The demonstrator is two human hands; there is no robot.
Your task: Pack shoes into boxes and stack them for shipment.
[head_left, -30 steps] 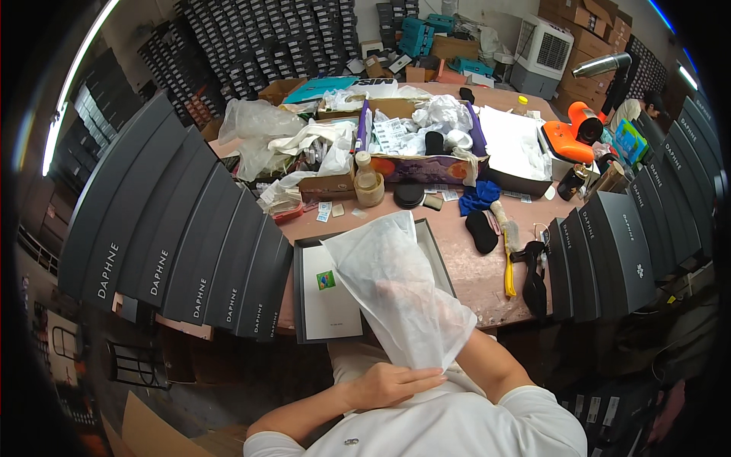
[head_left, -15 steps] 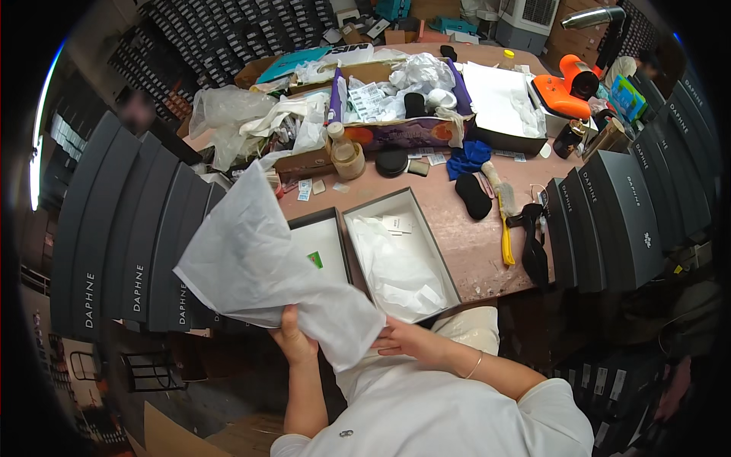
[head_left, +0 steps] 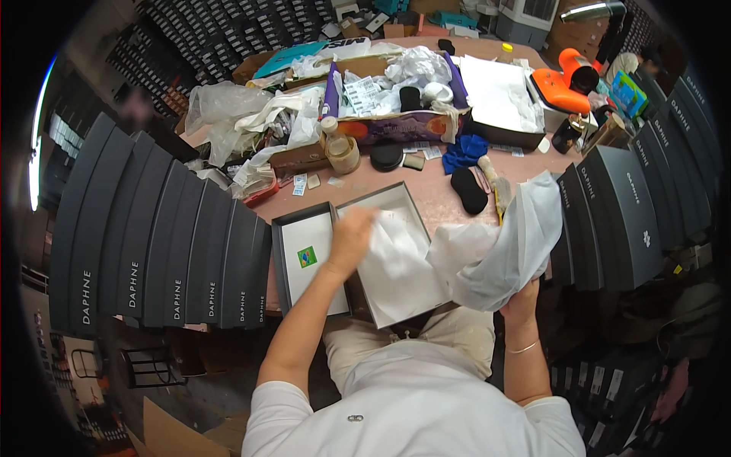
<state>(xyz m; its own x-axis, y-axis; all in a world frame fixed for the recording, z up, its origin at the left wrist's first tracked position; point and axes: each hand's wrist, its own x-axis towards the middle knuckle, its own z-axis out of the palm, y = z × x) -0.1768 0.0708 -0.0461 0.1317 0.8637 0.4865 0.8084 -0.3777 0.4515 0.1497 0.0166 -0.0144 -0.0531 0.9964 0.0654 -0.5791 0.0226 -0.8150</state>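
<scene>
White tissue (head_left: 499, 251), perhaps right-hand (head_left: 521, 293) gripped.

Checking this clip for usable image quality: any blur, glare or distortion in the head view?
Head view: strong fisheye bending, the stacked dark boxes curve toward the black rim; the white tissue paper in the right hand is softly motion-blurred; the left hand over the open box is slightly smeared; a bright strip light glares at far left.

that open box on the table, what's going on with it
A person seated at a cluttered table works over an open grey box. The left hand reaches into it, touching the white tissue paper lining it. The right hand holds up a crumpled white wrapping sheet beside the box. The box lid lies alongside.
</scene>
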